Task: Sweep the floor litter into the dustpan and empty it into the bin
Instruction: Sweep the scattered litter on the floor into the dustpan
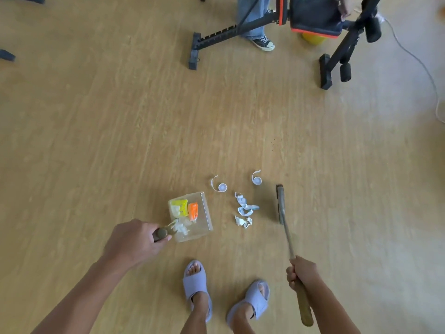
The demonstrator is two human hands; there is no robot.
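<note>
A clear plastic dustpan [204, 225] rests on the wooden floor, its lip facing right. Inside lie a yellow wrapper [179, 207], an orange wrapper [193, 211] and some clear scraps. My left hand [134, 242] grips the dustpan's dark handle. My right hand [302, 272] holds the long wooden handle of a broom [280, 203], whose dark head stands on the floor right of the litter. Between pan and broom lie crumpled white paper scraps [244, 210]. Two white bottle caps with torn rings [222, 186] [256, 180] lie just beyond them.
A black exercise bench frame [240, 27] stands at the far side, with another person's jeans leg and sneaker [263, 43] beside it. A yellow container [313, 37] sits under the bench. A white cable [419, 61] trails at the right. My feet in lilac slippers [197, 285] stand near.
</note>
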